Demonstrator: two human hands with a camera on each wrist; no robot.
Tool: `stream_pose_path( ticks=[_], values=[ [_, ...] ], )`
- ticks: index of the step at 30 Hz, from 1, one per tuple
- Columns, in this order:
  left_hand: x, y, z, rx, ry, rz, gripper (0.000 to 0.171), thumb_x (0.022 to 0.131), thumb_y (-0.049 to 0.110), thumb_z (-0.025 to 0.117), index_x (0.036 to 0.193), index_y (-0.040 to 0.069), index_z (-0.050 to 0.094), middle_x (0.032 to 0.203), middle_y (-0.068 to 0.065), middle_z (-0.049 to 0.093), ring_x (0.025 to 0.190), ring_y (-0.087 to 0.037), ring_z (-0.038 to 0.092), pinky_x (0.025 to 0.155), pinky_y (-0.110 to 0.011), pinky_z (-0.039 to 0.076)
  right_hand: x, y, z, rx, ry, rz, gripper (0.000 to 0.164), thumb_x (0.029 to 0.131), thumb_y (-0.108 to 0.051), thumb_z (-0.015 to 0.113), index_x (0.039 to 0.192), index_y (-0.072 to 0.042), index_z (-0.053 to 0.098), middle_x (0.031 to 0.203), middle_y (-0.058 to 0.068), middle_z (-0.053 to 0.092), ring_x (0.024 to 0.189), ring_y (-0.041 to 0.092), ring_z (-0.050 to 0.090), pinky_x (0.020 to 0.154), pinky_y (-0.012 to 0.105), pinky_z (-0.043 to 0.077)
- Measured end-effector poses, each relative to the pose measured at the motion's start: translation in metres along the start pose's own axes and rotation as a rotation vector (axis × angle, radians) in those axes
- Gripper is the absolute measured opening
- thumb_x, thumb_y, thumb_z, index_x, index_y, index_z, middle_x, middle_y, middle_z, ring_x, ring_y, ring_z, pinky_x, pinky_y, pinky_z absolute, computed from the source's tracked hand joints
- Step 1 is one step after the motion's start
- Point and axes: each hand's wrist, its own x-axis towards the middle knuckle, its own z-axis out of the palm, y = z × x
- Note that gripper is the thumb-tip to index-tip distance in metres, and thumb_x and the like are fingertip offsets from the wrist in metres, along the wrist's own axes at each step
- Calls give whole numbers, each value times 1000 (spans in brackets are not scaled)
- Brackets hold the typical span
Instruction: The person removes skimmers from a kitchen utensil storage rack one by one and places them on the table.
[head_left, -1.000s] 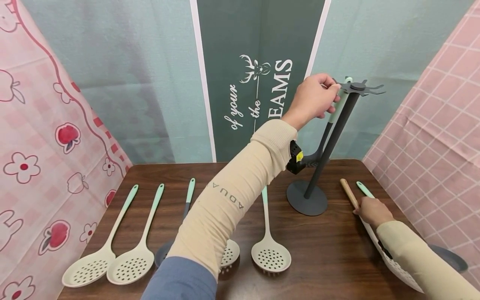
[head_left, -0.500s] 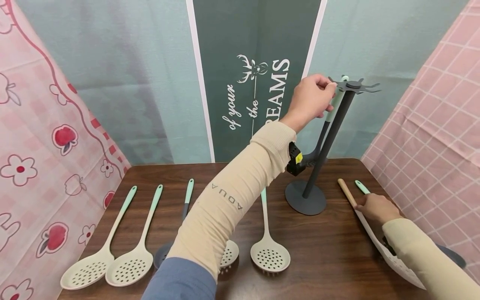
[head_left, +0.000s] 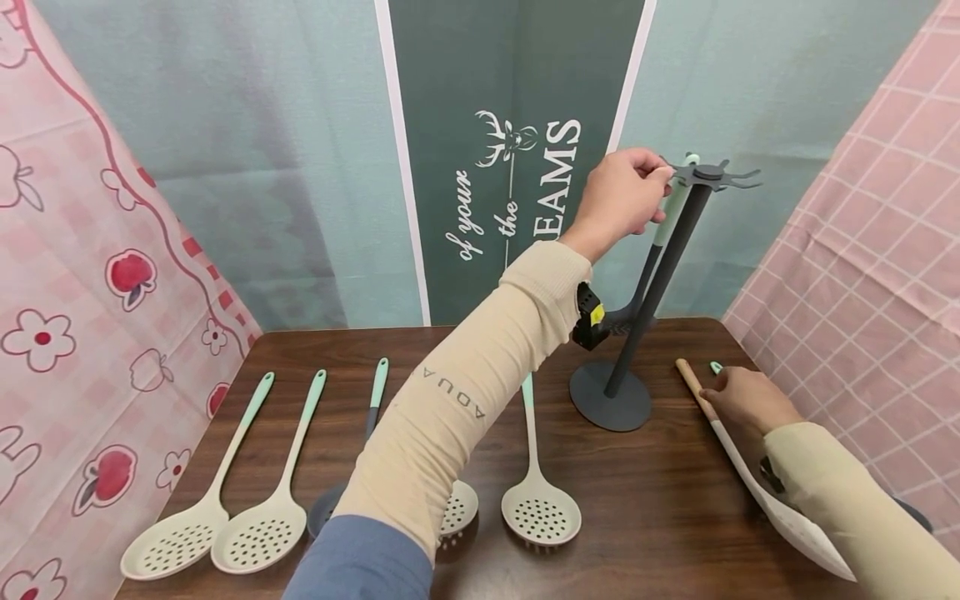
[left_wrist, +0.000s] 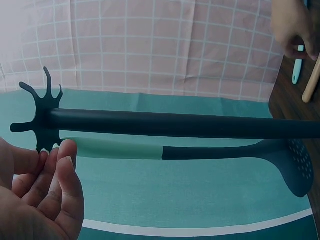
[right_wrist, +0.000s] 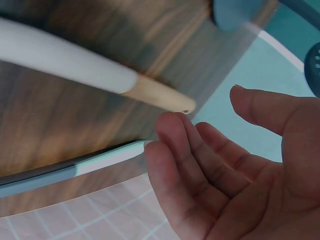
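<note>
My left hand [head_left: 626, 193] pinches one hook of the dark grey utensil stand [head_left: 611, 400] between thumb and fingers. From a hook beside it hangs a dark grey skimmer [left_wrist: 212, 152] with a mint handle end, its perforated head low behind the pole. At the right, my right hand [head_left: 750, 402] hovers over a white utensil [head_left: 787, 521] with a wooden handle end [right_wrist: 157, 92]. The right wrist view has its fingers loosely bent and holding nothing. Their tips overlap the end of a grey utensil's mint handle [right_wrist: 112, 159], which lies alongside.
Two cream skimmers [head_left: 183, 537] with mint handles lie at the table's left. A grey utensil [head_left: 373, 408] and another cream skimmer [head_left: 459, 508] are partly hidden by the left sleeve. One more cream skimmer [head_left: 542, 508] lies before the stand. Curtains enclose the back and sides.
My right hand has come off the white utensil's handle and shifted slightly up toward the mint handle. The left hand stays at the stand's hook.
</note>
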Motion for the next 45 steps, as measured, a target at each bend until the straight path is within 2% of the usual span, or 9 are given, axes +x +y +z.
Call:
stream_pose_path(
  ticks=[5, 12, 16, 18, 24, 28, 34, 39, 45],
  values=[
    [0, 1, 0, 8, -8, -2, 12, 105, 23, 60, 101, 19, 71, 88, 10, 71, 61, -5, 65, 51, -21, 47, 3, -15, -6, 39, 63, -32, 32, 100, -28, 61, 100, 4, 63, 91, 22, 67, 73, 31, 60, 64, 45, 48],
    [1, 1, -1, 2, -19, -1, 13, 105, 22, 60, 100, 18, 71, 90, 10, 72, 64, -5, 66, 53, -20, 49, 12, -38, -27, 108, 239, -96, 28, 103, -21, 58, 107, 6, 65, 92, 23, 68, 77, 36, 64, 67, 52, 50],
    [2, 1, -2, -5, -28, 0, 13, 105, 21, 59, 101, 16, 71, 95, 7, 74, 64, -6, 66, 53, -21, 49, 14, -52, -39, 181, 352, -106, 29, 106, -21, 52, 117, 3, 64, 100, 26, 69, 79, 35, 64, 65, 44, 48],
    [2, 1, -3, -5, -31, 1, 13, 105, 21, 59, 101, 16, 70, 96, 7, 75, 65, -6, 66, 53, -21, 49, 15, -59, -43, 227, 424, -125, 29, 106, -20, 51, 118, 1, 66, 102, 26, 70, 76, 30, 64, 63, 36, 48],
    [3, 1, -2, -5, -39, -3, 13, 106, 21, 58, 102, 16, 70, 88, 9, 70, 65, -6, 66, 53, -21, 49, 18, -80, -51, 420, 585, -187, 30, 107, -20, 49, 121, -3, 69, 106, 19, 70, 77, -4, 59, 61, 13, 46],
    [4, 1, -3, -18, -44, -6, 14, 106, 20, 57, 102, 16, 70, 85, 10, 67, 65, -6, 67, 53, -21, 49, 22, -93, -58, 542, 595, -228, 32, 108, -21, 49, 129, -3, 66, 113, 10, 67, 88, -5, 59, 63, 12, 51],
    [5, 1, -4, -40, -52, -10, 14, 106, 20, 57, 101, 15, 69, 86, 8, 67, 66, -6, 68, 54, -21, 50, 32, -108, -68, 605, 589, -319, 36, 108, -17, 51, 137, 1, 60, 118, -2, 64, 98, -4, 58, 68, 13, 54],
    [6, 1, -4, -49, -55, -17, 14, 106, 20, 57, 101, 16, 69, 87, 7, 68, 67, -6, 68, 54, -21, 51, 44, -111, -71, 660, 567, -405, 32, 107, -8, 48, 132, 8, 58, 106, -19, 61, 95, -7, 58, 70, 14, 55],
    [6, 1, -5, -51, -55, -17, 15, 107, 20, 56, 100, 16, 69, 87, 7, 68, 67, -6, 68, 54, -22, 51, 51, -118, -73, 700, 534, -417, 31, 107, -6, 45, 130, 9, 61, 107, -16, 66, 93, -7, 61, 72, 14, 55]
  ],
)
